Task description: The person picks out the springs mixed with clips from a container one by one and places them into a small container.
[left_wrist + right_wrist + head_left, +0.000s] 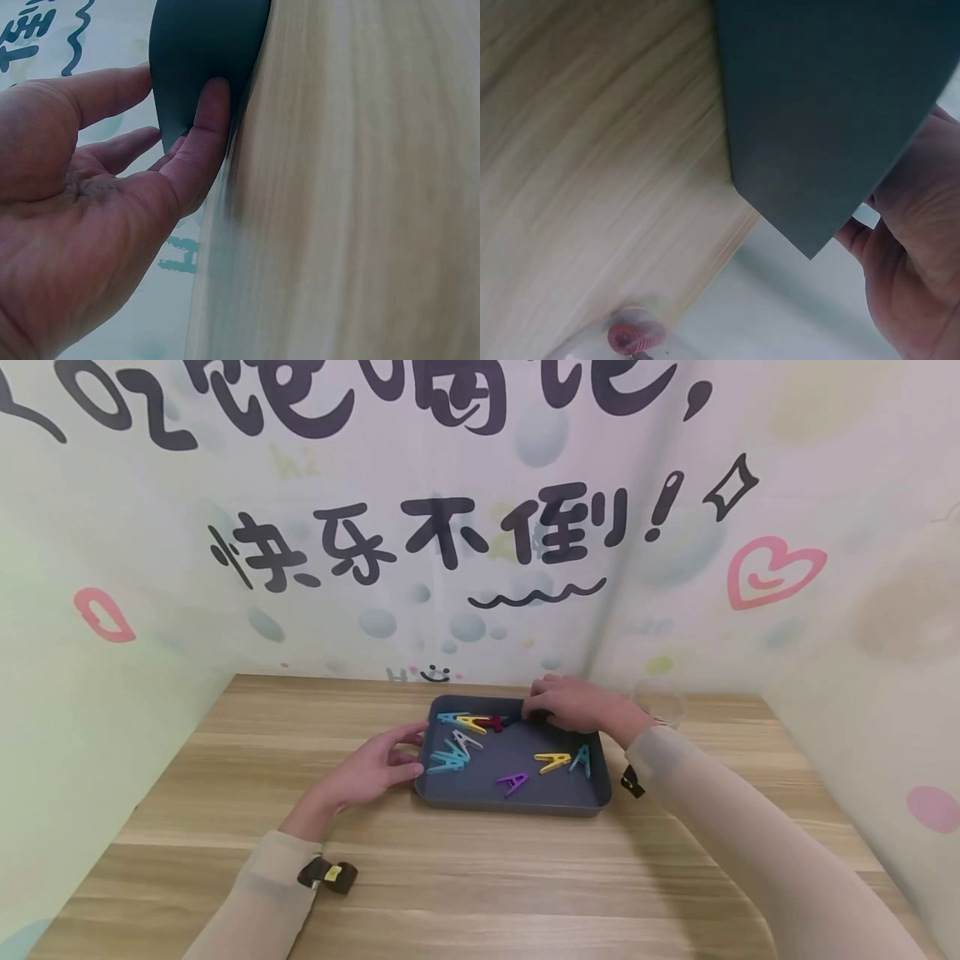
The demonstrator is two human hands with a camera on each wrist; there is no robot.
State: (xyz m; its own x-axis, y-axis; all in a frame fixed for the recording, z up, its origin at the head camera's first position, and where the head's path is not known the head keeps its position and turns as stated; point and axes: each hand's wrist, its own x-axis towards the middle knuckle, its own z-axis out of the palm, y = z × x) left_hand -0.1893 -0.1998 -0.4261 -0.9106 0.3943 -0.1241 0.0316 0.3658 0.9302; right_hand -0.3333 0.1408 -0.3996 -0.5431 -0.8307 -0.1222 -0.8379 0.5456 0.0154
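A dark grey tray [517, 808] on the wooden table holds several plastic clothespins: a purple clothespin [513, 782], a yellow clothespin [552, 762], a teal clothespin [582, 761] and a pale grey clothespin [466, 742] among them. My left hand [375, 768] rests against the tray's left side, fingers touching its outer wall, as the left wrist view also shows. Over the back right corner, my right hand [573, 702] reaches down into the tray with bent fingers. The tray wall hides its fingertips in the right wrist view; I cannot tell what they hold.
A clear round container [660, 703] stands just right of the tray, near the back; a red object [634, 337] shows inside it. Behind the table [375, 893] rises a printed wall covering [337, 635], with side walls left and right.
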